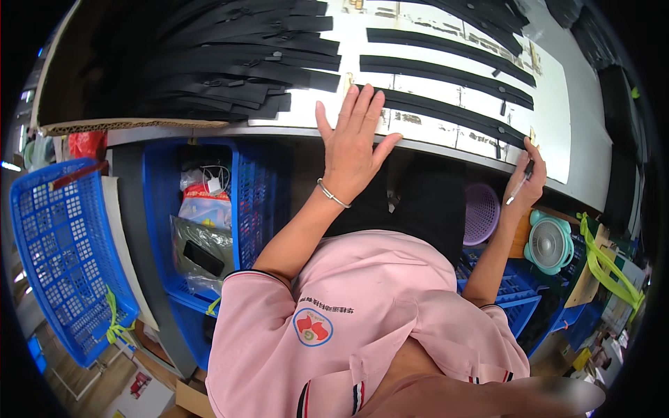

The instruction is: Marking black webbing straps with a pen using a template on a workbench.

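My left hand [352,136] lies flat with its fingers spread, fingertips on the left end of the nearest black zipper [439,113]. My right hand [527,177] has its fingertips at that zipper's right end, while a pen [519,184] with a dark part and a pale, clear part is tucked in its grip. The zipper lies straight along the front of a white board [557,132], its pull hanging toward me near the right end. Beyond it, more black zippers [446,78] lie in roughly parallel rows on the board.
A large heap of black zippers [237,70] fills a cardboard box [132,125] at the left. Below the table edge are a blue crate [240,202] with bags and a phone [203,258], another blue basket [66,258], a purple basket [481,212] and a small turquoise fan [549,242].
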The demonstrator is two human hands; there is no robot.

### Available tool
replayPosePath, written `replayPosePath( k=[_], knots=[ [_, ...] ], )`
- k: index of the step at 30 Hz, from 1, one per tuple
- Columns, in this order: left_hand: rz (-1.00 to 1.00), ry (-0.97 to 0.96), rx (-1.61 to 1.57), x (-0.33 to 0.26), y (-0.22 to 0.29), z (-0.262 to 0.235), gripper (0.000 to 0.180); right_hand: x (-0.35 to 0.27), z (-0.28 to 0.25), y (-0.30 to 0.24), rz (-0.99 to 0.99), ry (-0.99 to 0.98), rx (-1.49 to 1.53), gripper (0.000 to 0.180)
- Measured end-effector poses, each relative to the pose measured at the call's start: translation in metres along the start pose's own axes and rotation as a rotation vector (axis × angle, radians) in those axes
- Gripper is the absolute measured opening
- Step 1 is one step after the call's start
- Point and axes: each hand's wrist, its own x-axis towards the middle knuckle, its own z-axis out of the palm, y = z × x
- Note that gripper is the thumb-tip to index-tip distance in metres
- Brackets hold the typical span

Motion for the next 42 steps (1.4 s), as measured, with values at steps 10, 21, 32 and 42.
replayPosePath(
  k=[10, 21, 32, 42],
  knots=[
    [0.023, 0.032, 0.034, 0.001, 0.0, 0.002, 0.07, 0.021, 0.049, -0.142, 0.185, -0.488, 0.845, 0.02],
    [0.003, 0.024, -0.003, 0.001, 0.0, 0.001, 0.067, 0.009, 0.1, -0.166, -0.031, -0.499, 0.776, 0.021],
    [0.012, 0.052, 0.007, 0.0, -0.002, 0.005, 0.068, 0.009, 0.1, -0.168, -0.072, -0.511, 0.623, 0.019],
    [0.029, 0.065, 0.012, 0.001, 0.0, 0.005, 0.068, 0.008, 0.097, -0.162, -0.169, -0.569, 0.688, 0.019]
  ],
)
